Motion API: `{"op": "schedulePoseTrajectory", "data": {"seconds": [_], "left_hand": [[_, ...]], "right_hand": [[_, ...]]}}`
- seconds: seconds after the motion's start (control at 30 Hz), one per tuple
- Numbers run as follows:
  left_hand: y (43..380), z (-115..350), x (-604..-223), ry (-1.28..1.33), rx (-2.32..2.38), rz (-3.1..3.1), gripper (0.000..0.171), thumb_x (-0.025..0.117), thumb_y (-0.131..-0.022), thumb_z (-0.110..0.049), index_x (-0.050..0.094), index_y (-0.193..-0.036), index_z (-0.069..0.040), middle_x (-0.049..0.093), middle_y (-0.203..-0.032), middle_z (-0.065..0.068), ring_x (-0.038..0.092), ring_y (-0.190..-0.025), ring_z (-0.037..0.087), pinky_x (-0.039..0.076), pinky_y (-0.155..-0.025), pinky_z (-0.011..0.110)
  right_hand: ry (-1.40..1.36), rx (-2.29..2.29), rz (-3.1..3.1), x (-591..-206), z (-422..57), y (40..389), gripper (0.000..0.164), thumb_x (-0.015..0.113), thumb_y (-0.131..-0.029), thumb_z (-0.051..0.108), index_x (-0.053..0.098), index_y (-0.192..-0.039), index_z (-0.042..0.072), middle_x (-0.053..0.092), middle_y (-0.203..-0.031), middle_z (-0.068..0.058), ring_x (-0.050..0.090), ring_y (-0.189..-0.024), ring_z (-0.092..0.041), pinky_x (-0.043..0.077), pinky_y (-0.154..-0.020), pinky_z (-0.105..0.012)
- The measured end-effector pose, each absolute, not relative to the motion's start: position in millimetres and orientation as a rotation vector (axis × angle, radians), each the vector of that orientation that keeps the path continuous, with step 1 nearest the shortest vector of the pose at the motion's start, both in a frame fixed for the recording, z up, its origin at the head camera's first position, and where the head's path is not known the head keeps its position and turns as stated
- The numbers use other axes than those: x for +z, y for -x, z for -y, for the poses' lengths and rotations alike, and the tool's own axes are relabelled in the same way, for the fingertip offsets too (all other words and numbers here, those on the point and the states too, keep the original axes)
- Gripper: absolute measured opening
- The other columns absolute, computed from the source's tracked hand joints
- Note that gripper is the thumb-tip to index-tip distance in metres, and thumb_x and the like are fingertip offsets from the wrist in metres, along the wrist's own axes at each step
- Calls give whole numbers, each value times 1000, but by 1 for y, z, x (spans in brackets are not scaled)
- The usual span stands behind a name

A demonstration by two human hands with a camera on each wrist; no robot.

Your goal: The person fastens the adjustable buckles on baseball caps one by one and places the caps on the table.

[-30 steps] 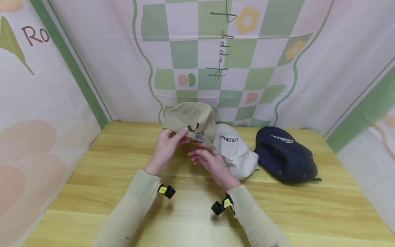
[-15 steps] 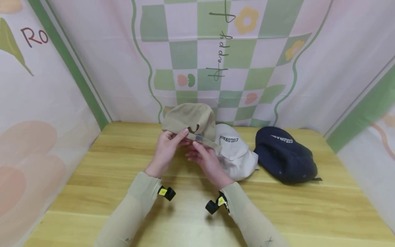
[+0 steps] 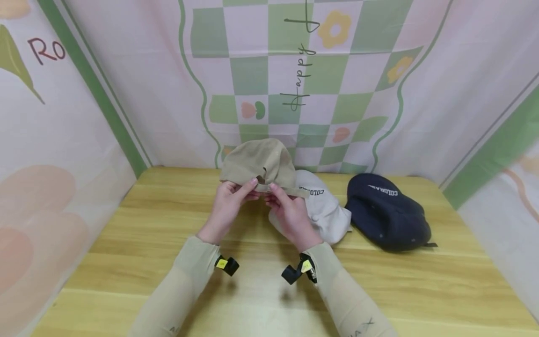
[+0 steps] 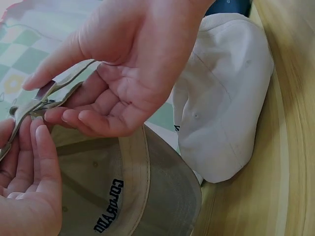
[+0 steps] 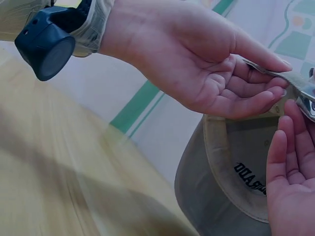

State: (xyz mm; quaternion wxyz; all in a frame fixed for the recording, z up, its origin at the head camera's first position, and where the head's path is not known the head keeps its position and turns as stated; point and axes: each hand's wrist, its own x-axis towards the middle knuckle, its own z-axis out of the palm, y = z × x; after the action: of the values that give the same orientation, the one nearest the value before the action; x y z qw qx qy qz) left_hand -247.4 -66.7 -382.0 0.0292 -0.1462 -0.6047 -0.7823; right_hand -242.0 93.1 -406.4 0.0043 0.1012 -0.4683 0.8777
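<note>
My left hand (image 3: 223, 208) pinches the back strap (image 3: 263, 188) of a khaki baseball cap (image 3: 254, 161), thumb on top and fingers below. Close beside it, my right hand (image 3: 292, 217) pinches the same strap, whose loose end points right past that hand. The cap is lifted with its rear opening toward me. In the left wrist view, dark lettering (image 4: 109, 206) shows inside it and the brim (image 4: 170, 182) is beyond. A metal buckle (image 5: 306, 105) shows on the strap in the right wrist view, partly cut off by the frame.
A white cap (image 3: 328, 213) lies on the wooden table (image 3: 147, 224) just right of my right hand, partly behind it. Farther right lies a navy cap (image 3: 387, 215) with its strap end out. A patterned curtain (image 3: 286, 70) stands behind the table.
My right hand has gone from loose fingers under the strap to pinching it beside the left hand. The strap now lies straighter, its end farther right. The left hand keeps its hold.
</note>
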Motion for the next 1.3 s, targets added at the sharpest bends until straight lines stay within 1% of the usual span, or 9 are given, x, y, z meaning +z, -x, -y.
{"op": "schedulePoseTrajectory", "data": {"seconds": [0.17,0.33,0.67,0.77,0.87,0.93,1.1,1.2,1.3], "left_hand": [[247,66,-383,464,-2420,1863,16,66,-101,-12,68,-106,2,70,-96,11,68,-84,18,58,-83,35],[247,66,-384,458,-2423,1867,13,66,-101,-12,67,-104,1,69,-96,10,67,-84,19,59,-83,34],[247,67,-384,435,-2507,1841,16,63,-103,-14,63,-106,2,68,-97,11,67,-85,19,58,-84,34],[250,71,-383,352,-2607,1778,20,57,-106,-18,59,-112,2,68,-99,10,67,-86,18,56,-91,38],[254,80,-380,244,-2750,1659,29,50,-109,-24,53,-124,0,63,-110,12,64,-96,20,47,-104,43],[256,88,-377,193,-2856,1564,36,46,-111,-27,46,-135,-1,56,-123,14,58,-110,23,41,-110,43],[263,104,-370,75,-3196,1133,52,40,-112,-29,22,-151,-1,29,-152,18,31,-143,29,32,-116,34],[265,110,-367,-22,-3320,910,59,42,-111,-31,14,-153,0,21,-158,19,23,-149,27,29,-118,31],[267,113,-368,-108,-3369,872,63,42,-111,-35,12,-153,1,24,-156,17,28,-146,25,32,-115,28]], "right_hand": [[-341,2732,1469,-405,-96,243,2,60,-103,6,61,-102,4,65,-89,-5,61,-83,-17,53,-79,-27],[-282,2695,1456,-404,-97,241,6,68,-99,8,63,-97,4,65,-83,-5,60,-76,-16,52,-73,-25],[-277,2673,1461,-399,-98,239,8,65,-100,4,64,-92,6,63,-80,-4,59,-73,-14,51,-70,-23],[-272,2683,1441,-399,-98,238,6,66,-99,5,65,-94,7,64,-82,-4,59,-73,-14,51,-71,-24],[-273,2692,1407,-400,-98,238,8,65,-99,1,65,-95,8,64,-83,-2,59,-72,-14,51,-71,-24],[-282,2689,1412,-401,-99,238,12,61,-100,-1,63,-96,10,63,-84,-1,58,-72,-14,50,-71,-24],[-283,2692,1432,-402,-100,237,14,59,-100,-3,62,-95,10,62,-84,0,56,-73,-14,49,-72,-24],[-287,2696,1425,-402,-101,237,14,58,-100,-4,61,-95,9,61,-83,-1,56,-74,-15,48,-72,-24],[-304,2691,1447,-403,-102,236,12,58,-100,-3,60,-95,8,60,-83,-1,55,-75,-15,48,-74,-25]]}}
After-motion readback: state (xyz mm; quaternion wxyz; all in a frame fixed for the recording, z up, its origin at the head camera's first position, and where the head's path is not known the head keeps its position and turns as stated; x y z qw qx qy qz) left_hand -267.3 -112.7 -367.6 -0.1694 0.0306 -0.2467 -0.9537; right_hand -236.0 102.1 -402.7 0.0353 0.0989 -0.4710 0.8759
